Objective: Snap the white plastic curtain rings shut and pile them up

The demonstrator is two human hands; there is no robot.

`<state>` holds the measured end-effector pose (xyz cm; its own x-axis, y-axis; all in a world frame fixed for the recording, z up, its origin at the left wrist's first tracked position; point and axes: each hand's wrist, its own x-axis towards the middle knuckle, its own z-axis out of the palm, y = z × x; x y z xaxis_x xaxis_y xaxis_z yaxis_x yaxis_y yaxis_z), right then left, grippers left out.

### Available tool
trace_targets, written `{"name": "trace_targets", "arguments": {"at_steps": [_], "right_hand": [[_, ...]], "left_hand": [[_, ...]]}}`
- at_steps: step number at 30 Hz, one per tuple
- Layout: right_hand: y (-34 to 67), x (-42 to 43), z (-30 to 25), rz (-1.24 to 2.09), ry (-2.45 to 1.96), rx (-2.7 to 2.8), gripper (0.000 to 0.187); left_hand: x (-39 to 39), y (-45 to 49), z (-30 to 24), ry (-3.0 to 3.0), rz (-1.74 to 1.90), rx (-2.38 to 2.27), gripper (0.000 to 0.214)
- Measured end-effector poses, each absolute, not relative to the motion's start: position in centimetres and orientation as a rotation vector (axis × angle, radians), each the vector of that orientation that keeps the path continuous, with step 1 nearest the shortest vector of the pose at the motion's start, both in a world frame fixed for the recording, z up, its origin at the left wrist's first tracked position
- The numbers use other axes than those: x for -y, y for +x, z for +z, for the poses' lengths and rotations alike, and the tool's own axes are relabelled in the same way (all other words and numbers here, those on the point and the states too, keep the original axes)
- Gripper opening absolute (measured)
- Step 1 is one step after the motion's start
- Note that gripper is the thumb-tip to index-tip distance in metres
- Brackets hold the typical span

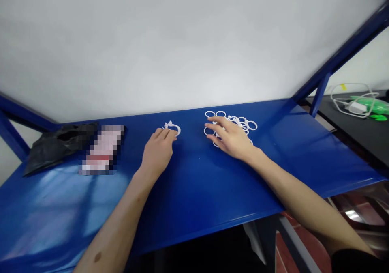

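My left hand (160, 146) is closed at the left middle of the blue tabletop, its fingers on a white ring (178, 130) with a small knobbly piece at its top left. The fingertips are partly hidden behind the hand. To the right, my right hand (232, 139) reaches over a cluster of white rings (243, 123), palm down, with its fingers stretched out and apart. Several of these rings lie flat and overlap; others are covered by the hand. Nothing shows gripped in that hand, and whether its fingertips touch the rings I cannot tell.
A crumpled black bag (60, 143) and a blurred-out phone-like slab (105, 145) lie on the left of the blue table (197, 208). Blue frame bars (322, 90) rise at both sides. A dark surface (373, 135) at right bears a white cable (334, 100) and green packaging (375, 104).
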<state>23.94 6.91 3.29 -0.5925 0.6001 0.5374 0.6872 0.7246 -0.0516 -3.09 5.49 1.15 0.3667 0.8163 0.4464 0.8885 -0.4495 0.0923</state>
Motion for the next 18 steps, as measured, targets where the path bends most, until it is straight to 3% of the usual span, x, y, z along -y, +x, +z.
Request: {"name": "trace_targets", "arguments": {"at_steps": [8, 12, 18], "right_hand": [[28.3, -7.6, 5.0, -0.045, -1.001, 2.659, 0.024], [27.6, -7.5, 4.5, 0.029, -0.98, 2.757, 0.009], [26.4, -6.5, 4.8, 0.053, -0.929, 2.73, 0.018]], "left_hand": [[-5.9, -4.4, 0.6, -2.167, -0.317, 1.895, 0.029], [-5.8, -4.2, 0.6, -2.134, -0.311, 1.905, 0.031], [-5.8, -4.0, 0.8, -2.137, -0.319, 1.927, 0.032]]}}
